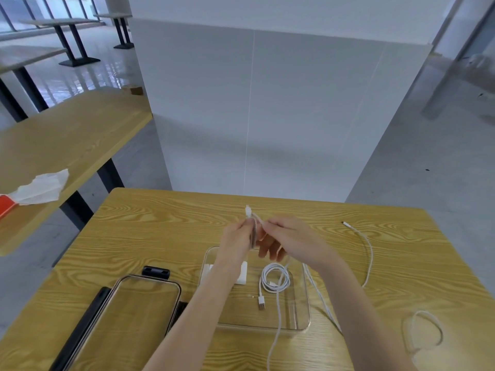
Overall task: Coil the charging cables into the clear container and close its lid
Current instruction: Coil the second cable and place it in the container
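Lid (139,311): off — near desk's (160,223) front-left corner.
Clear container (302,303): open, mid-desk, one coiled cable (274,281) inside.
Left hand (238,241), right hand (288,238): fingers pinched on white cable (250,214) above container.

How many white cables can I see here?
3, maybe more: one coiled inside the clear container, one held in both hands above it, one lying on the table at right. A faint loop near the right edge may be another.
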Motion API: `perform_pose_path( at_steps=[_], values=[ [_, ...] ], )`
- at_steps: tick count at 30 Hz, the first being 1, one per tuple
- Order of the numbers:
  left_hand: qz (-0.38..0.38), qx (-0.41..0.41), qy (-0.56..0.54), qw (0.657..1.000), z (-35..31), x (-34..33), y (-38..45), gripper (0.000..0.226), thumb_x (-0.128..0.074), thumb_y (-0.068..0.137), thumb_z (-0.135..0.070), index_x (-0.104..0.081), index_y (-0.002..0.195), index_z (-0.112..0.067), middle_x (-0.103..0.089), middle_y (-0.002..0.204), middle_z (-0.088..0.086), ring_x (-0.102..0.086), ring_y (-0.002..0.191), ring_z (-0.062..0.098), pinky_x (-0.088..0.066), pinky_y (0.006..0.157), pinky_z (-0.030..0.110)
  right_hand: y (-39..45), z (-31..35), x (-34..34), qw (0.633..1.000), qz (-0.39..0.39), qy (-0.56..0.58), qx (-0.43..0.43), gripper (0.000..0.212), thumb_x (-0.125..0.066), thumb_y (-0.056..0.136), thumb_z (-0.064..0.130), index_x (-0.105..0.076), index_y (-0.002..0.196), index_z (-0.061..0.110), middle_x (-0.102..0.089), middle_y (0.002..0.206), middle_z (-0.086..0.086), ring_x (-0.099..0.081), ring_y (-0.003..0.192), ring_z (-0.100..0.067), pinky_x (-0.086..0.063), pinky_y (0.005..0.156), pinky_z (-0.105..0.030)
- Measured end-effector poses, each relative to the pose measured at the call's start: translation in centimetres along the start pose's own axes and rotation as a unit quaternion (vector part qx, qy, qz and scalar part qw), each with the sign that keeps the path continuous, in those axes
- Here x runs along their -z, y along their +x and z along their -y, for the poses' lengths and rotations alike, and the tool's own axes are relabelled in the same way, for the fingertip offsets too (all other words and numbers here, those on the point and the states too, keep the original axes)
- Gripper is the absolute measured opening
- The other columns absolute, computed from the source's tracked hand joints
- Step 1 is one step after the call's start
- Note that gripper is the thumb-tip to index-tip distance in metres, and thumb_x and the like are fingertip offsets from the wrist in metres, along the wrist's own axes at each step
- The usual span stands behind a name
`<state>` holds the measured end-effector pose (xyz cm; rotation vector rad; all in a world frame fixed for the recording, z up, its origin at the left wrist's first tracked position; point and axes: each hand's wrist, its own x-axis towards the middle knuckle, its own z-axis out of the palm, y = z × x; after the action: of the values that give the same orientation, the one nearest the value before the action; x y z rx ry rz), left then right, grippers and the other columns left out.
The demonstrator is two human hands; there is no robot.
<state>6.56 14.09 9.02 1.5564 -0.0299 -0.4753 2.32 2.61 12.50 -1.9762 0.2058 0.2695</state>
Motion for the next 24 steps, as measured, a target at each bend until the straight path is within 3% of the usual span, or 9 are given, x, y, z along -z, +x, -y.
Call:
perform_pose_path(
  at_steps=[2,4,6,8,10,12,16,19,24],
  values=[
    [0.005,0.037,-0.133,0.990,-0.3,0.5,0.8,0.030,-0.040,0.098,-0.016,-0.064,0.090,-0.001,-0.070,0.073,0.005,-0.065,0.058,0.012,-0.049,0.059,0.023,-0.5,-0.3,-0.7,0.998,0.068,0.016,0.007,0.031,-0.038,0.100,0.024,-0.060,0.082,0.011,-0.069,0.069,-0.004,-0.062,0.067,-0.019,-0.050,0.072,-0.035],
    [0.031,0.052,-0.274,0.960,-0.8,1.1,1.2,0.030,-0.040,0.098,-0.013,-0.058,0.106,0.010,-0.073,0.089,0.014,-0.072,0.074,0.018,-0.057,0.065,0.026,-0.5,-1.0,-1.1,0.992,0.123,0.026,0.002,0.031,-0.038,0.100,0.026,-0.060,0.086,0.008,-0.068,0.075,-0.009,-0.062,0.073,-0.022,-0.049,0.080,-0.034],
    [0.055,0.055,-0.353,0.932,-1.4,1.6,1.2,0.030,-0.037,0.098,-0.012,-0.057,0.103,0.010,-0.073,0.087,0.016,-0.072,0.076,0.020,-0.058,0.065,0.027,-0.1,-2.0,-1.4,0.988,0.153,-0.013,-0.005,0.035,-0.038,0.099,0.031,-0.063,0.087,0.011,-0.069,0.078,-0.007,-0.063,0.074,-0.017,-0.046,0.088,-0.030],
    [0.076,0.059,-0.380,0.920,-1.9,2.0,0.9,0.030,-0.035,0.099,-0.012,-0.059,0.095,0.006,-0.073,0.083,0.014,-0.072,0.071,0.019,-0.057,0.062,0.024,0.6,-3.1,-1.4,0.985,0.164,-0.055,-0.024,0.045,-0.038,0.097,0.045,-0.065,0.076,0.016,-0.069,0.074,-0.003,-0.063,0.071,-0.012,-0.043,0.094,-0.032],
    [0.082,0.048,-0.360,0.928,-2.3,2.3,0.5,0.031,-0.035,0.098,-0.011,-0.061,0.091,0.004,-0.073,0.078,0.011,-0.068,0.060,0.015,-0.055,0.057,0.022,1.1,-4.2,-1.4,0.986,0.133,-0.081,-0.051,0.055,-0.041,0.089,0.061,-0.059,0.058,0.019,-0.063,0.061,-0.001,-0.058,0.059,-0.011,-0.044,0.089,-0.031],
    [0.081,0.028,-0.308,0.948,-2.3,2.5,0.3,0.032,-0.036,0.098,-0.012,-0.063,0.089,0.003,-0.072,0.072,0.007,-0.058,0.046,0.011,-0.049,0.052,0.021,1.4,-5.1,-1.0,0.991,0.074,-0.086,-0.064,0.061,-0.049,0.078,0.071,-0.042,0.045,0.019,-0.047,0.046,0.001,-0.044,0.045,-0.013,-0.043,0.072,-0.028],
    [0.089,-0.003,-0.172,0.981,-1.8,2.3,0.1,0.032,-0.038,0.097,-0.014,-0.065,0.092,0.003,-0.069,0.069,0.007,-0.042,0.039,0.011,-0.036,0.050,0.023,2.1,-4.8,0.3,0.991,-0.007,-0.091,-0.099,0.064,-0.071,0.063,0.064,-0.027,0.044,0.023,-0.028,0.042,0.003,-0.027,0.040,-0.014,-0.030,0.050,-0.026],
    [0.113,0.005,-0.071,0.991,-1.3,1.7,-0.4,0.031,-0.038,0.098,-0.014,-0.064,0.097,0.003,-0.068,0.067,0.009,-0.040,0.038,0.011,-0.038,0.049,0.021,2.7,-4.0,1.4,0.989,-0.051,-0.079,-0.115,0.050,-0.077,0.069,0.043,-0.037,0.051,0.019,-0.031,0.043,0.005,-0.026,0.039,-0.011,-0.026,0.042,-0.022],
    [0.131,-0.009,0.084,0.988,-0.4,0.3,-0.8,0.030,-0.034,0.100,-0.020,-0.062,0.096,-0.010,-0.070,0.074,0.005,-0.053,0.046,0.009,-0.043,0.055,0.022,2.8,-2.1,2.1,0.990,-0.092,-0.002,-0.103,0.028,-0.059,0.087,0.025,-0.064,0.068,0.006,-0.041,0.037,0.008,-0.029,0.031,-0.008,-0.023,0.037,-0.019]
  ],
)
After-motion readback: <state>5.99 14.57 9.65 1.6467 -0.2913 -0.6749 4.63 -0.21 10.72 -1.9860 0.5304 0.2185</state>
